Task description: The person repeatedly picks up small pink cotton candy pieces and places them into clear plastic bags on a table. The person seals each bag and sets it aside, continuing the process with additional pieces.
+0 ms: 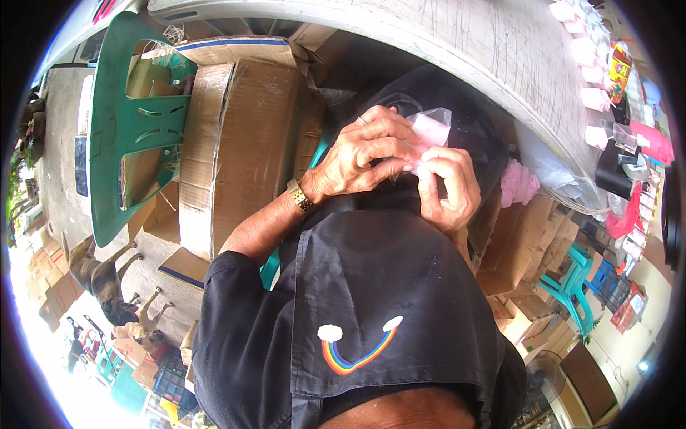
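Note:
Both my hands are pinching a small clear plastic bag with something pink inside, held over my dark apron. My left hand, with a ring and a gold-coloured wristwatch, has its fingers curled at the bag's near left side. Thumb and fingers of my right hand press at its lower edge. The bag's far end points up and away from my fingers. The pink content is too blurred to name, and part of the bag is hidden by my fingers.
A white table runs across the far side, with several small pink packets lined along its right end. On the left stand a cardboard box and a green plastic chair. Dogs are on the floor at left.

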A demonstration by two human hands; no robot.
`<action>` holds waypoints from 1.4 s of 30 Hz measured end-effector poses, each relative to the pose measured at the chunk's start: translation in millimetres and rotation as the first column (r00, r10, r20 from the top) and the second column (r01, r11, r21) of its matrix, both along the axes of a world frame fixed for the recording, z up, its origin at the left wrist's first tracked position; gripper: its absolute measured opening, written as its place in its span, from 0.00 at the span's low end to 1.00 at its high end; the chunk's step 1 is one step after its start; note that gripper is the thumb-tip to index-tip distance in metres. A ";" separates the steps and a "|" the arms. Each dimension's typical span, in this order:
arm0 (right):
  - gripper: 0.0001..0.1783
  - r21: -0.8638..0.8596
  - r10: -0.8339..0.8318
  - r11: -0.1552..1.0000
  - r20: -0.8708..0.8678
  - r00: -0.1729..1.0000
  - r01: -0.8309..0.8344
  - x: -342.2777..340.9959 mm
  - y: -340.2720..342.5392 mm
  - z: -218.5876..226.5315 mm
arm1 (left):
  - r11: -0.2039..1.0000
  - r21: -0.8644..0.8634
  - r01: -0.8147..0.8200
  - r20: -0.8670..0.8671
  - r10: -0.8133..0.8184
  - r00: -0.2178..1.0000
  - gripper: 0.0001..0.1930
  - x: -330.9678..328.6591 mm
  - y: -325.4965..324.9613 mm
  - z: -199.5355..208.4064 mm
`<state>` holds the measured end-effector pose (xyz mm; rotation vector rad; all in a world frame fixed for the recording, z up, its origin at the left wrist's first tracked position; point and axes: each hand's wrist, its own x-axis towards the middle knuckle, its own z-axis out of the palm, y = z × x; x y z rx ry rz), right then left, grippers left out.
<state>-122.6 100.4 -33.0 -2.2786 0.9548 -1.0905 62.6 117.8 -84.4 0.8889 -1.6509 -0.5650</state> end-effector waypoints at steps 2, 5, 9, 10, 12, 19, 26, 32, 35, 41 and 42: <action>0.10 0.014 -0.009 1.000 0.006 1.000 0.009 -0.2 0.2 -2.7 | 0.999 0.029 -0.013 -0.020 0.014 1.000 0.11 -2.6 1.1 0.3; 0.09 0.075 -0.036 0.997 0.041 0.999 0.032 0.9 2.7 -8.9 | 0.996 0.078 -0.043 -0.048 0.046 0.998 0.09 -5.5 3.3 2.6; 0.08 0.073 -0.125 0.990 0.021 0.992 0.123 2.2 3.6 -14.3 | 0.985 0.123 -0.121 -0.034 0.126 0.991 0.09 -11.8 7.8 6.2; 0.08 0.029 -0.152 0.988 0.003 0.988 0.152 2.1 1.7 -14.7 | 0.985 0.110 -0.136 -0.021 0.139 0.990 0.10 -12.2 8.8 6.7; 0.08 0.032 -0.095 0.995 -0.049 0.994 0.097 -2.1 -6.2 -12.5 | 0.983 0.091 -0.160 0.004 0.160 0.987 0.11 -12.8 10.4 7.0; 0.07 0.426 0.112 0.893 0.100 0.989 -0.144 -15.2 -33.8 -12.6 | 0.983 0.073 -0.166 0.007 0.166 0.986 0.10 -16.4 3.8 11.3; 0.07 0.595 -0.340 0.800 0.346 0.875 0.076 0.3 -5.2 -25.3 | 0.972 -0.054 -0.229 0.221 0.235 0.947 0.18 -15.3 -13.6 17.1; 0.05 0.742 -0.518 0.664 0.365 0.774 0.095 -5.8 -5.2 -23.1 | 0.947 0.038 -0.318 0.378 0.281 0.882 0.37 -46.2 19.8 3.2; 0.04 0.807 -0.552 0.590 0.378 0.743 0.028 -5.9 -1.7 -20.2 | 0.932 -0.018 -0.363 0.381 0.342 0.859 0.36 -51.5 12.4 -6.2; 0.04 0.834 -0.530 0.550 0.309 0.789 0.043 -7.7 4.1 -7.1 | 0.947 -0.029 -0.320 0.316 0.312 0.896 0.29 -49.7 5.2 1.0; 0.05 0.841 -0.521 0.539 0.288 0.804 0.048 -8.5 4.7 -3.6 | 0.954 -0.020 -0.300 0.278 0.293 0.915 0.28 -47.5 2.5 3.0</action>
